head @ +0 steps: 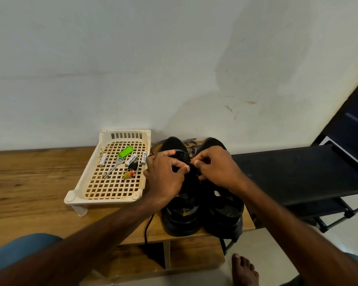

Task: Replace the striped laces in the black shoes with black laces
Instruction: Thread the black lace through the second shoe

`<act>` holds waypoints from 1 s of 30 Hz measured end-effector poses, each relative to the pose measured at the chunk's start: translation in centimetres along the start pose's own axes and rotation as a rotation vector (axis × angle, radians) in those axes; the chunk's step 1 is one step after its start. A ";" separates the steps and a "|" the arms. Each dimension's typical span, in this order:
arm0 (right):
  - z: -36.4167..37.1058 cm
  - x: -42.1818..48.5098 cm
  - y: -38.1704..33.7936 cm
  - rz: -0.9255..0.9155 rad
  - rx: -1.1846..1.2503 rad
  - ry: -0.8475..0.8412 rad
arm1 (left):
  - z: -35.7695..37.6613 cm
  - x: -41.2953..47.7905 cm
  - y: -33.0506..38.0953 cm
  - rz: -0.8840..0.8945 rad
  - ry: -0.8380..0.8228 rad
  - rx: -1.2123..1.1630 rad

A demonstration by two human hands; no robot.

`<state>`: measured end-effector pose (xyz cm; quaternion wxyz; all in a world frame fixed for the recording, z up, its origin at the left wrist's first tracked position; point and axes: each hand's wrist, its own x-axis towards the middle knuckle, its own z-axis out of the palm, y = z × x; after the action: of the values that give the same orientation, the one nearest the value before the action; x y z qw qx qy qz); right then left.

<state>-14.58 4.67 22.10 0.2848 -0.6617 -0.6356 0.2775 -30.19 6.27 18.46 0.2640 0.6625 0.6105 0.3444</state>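
Observation:
Two black shoes stand side by side on the wooden bench, the left shoe and the right shoe, toes toward the wall. My left hand grips the left shoe's upper near the eyelets, thumb and fingers curled round it. My right hand pinches a black lace over the same shoe's tongue. Striped black-and-white laces lie loose behind the shoes by the wall. A black lace end hangs over the bench's front edge.
A cream plastic tray to the left holds batteries, a key with a green tag and small trinkets. A black shoe rack stands to the right. My bare foot is on the floor below the wooden bench.

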 end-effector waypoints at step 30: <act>-2.3 0.0 -0.2 0.011 0.459 0.095 | -1.5 1.5 -0.6 0.579 -0.161 0.367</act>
<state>-12.99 4.64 23.84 0.4559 -0.5951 -0.5382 0.3851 -31.73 7.73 19.16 0.0793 0.8696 0.4264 0.2362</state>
